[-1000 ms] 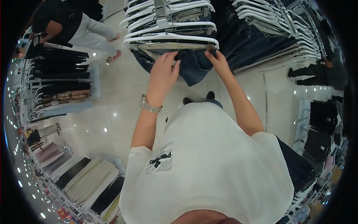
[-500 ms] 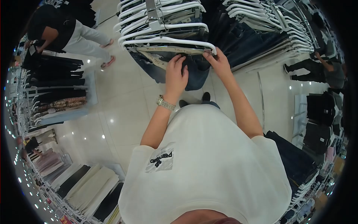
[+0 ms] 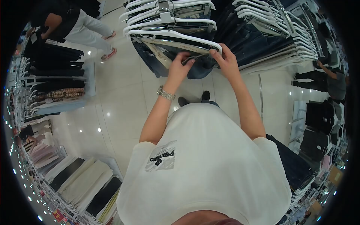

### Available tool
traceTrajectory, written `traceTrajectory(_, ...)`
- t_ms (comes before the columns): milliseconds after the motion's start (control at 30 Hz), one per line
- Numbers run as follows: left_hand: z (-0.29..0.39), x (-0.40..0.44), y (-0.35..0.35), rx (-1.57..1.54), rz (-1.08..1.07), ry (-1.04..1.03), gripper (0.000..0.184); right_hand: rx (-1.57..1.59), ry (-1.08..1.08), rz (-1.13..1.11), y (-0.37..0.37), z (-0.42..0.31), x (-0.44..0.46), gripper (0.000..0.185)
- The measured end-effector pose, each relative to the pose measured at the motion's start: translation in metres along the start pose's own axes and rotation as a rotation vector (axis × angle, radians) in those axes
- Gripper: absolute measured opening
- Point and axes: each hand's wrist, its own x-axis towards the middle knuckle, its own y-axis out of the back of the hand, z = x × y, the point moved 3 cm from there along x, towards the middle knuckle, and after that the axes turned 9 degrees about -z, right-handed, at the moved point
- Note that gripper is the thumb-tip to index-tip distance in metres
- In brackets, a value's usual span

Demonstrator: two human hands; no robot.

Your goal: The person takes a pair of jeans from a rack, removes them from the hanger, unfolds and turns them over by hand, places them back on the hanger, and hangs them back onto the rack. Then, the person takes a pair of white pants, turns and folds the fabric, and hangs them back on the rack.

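Note:
A pair of blue jeans [image 3: 203, 68] hangs by its waistband from a white hanger [image 3: 176, 34] at the front of a rack. "Take Two" lettering shows on the pale inner waistband. My left hand [image 3: 179, 70], with a metal watch [image 3: 165, 93] on its wrist, pinches the front edge of the jeans between thumb and fingers. At the hanger's right end, my right hand [image 3: 228, 64] is closed on the corner of the waistband, its thumb on the near side. The clip there is largely hidden by my fingers.
More jeans on white hangers [image 3: 168, 20] fill the rack behind. A second row of hangers [image 3: 262, 15] stands to the right. Racks of dark trousers [image 3: 63, 60] and folded-over pale trousers [image 3: 84, 176] line the left. One person [image 3: 84, 28] stands upper left, another [image 3: 330, 80] at right.
The front hanger and jeans have shifted slightly right and tilted. My left hand's fingers have curled behind the jeans' edge, thumb closing on it. My right hand keeps its hold, moving slightly right.

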Motion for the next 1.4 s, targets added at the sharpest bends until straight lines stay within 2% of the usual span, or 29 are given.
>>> traceTrajectory(33, -0.003, 0.0, -0.003, 0.005, -0.104, 0.013, 0.038, -0.004, 0.009, 0.003, 0.001, -0.002, 0.001, 0.033)
traceTrajectory(133, -0.001, -0.008, -0.008, 0.117, -0.059, -0.083, 0.028, 0.049, 0.03, -0.038, 0.004, 0.001, 0.004, 0.029)
traceTrajectory(233, -0.002, -0.013, -0.011, 0.084, -0.023, -0.076, 0.028, 0.017, -0.039, -0.042, 0.007, -0.007, 0.001, 0.026)
traceTrajectory(333, -0.019, -0.018, -0.014, 0.164, -0.041, -0.068, 0.027, 0.113, -0.012, -0.006, 0.01, -0.001, 0.006, 0.027)
traceTrajectory(433, -0.038, -0.034, -0.02, 0.173, -0.035, -0.132, 0.025, 0.138, -0.057, 0.029, 0.012, 0.015, 0.012, 0.024)
traceTrajectory(567, -0.044, -0.065, -0.015, 0.159, -0.132, 0.133, 0.026, 0.2, -0.028, 0.05, 0.007, 0.022, 0.017, 0.029)
traceTrajectory(600, -0.05, -0.073, -0.013, 0.16, -0.082, 0.058, 0.029, 0.28, 0.014, 0.056, 0.003, 0.023, 0.017, 0.031)
traceTrajectory(667, -0.043, -0.085, -0.004, 0.128, -0.075, 0.087, 0.029, 0.355, 0.095, 0.074, -0.004, 0.03, 0.018, 0.04)
traceTrajectory(767, -0.03, -0.095, 0.003, 0.095, -0.078, 0.088, 0.028, 0.318, -0.01, 0.004, -0.012, 0.066, 0.008, 0.044)
traceTrajectory(800, -0.025, -0.097, 0.004, 0.103, -0.082, 0.073, 0.028, 0.348, -0.032, -0.049, -0.024, 0.078, -0.003, 0.054)
traceTrajectory(867, -0.014, -0.1, 0.004, 0.101, -0.106, 0.054, 0.027, 0.116, -0.131, -0.326, -0.052, 0.089, -0.021, 0.063)
traceTrajectory(900, -0.016, -0.1, 0.003, 0.074, -0.117, 0.066, 0.028, -0.005, -0.18, -0.455, -0.062, 0.09, -0.03, 0.068)
traceTrajectory(967, -0.018, -0.099, 0.002, 0.018, -0.147, 0.084, 0.029, 0.035, -0.183, -0.596, -0.084, 0.062, -0.04, 0.073)
traceTrajectory(1067, -0.024, -0.099, 0.011, -0.056, -0.029, 0.174, 0.031, 0.037, -0.162, -0.655, -0.09, 0.059, -0.044, 0.073)
traceTrajectory(1133, -0.031, -0.096, 0.018, -0.081, 0.061, 0.168, 0.032, -0.026, -0.221, -0.609, -0.091, 0.042, -0.051, 0.065)
traceTrajectory(1167, -0.033, -0.096, 0.017, -0.077, 0.029, 0.194, 0.031, -0.059, -0.252, -0.585, -0.09, 0.037, -0.054, 0.061)
traceTrajectory(1267, -0.011, -0.093, 0.024, -0.074, -0.049, 0.233, 0.028, 0.166, -0.321, -0.486, -0.086, 0.091, -0.06, 0.045)
traceTrajectory(1333, -0.009, -0.087, 0.032, -0.083, -0.072, 0.218, 0.026, 0.189, -0.356, -0.468, -0.083, 0.086, -0.066, 0.035)
traceTrajectory(1400, -0.018, -0.079, 0.057, -0.148, 0.262, 0.1, 0.029, 0.17, -0.411, -0.464, -0.077, 0.082, -0.076, 0.03)
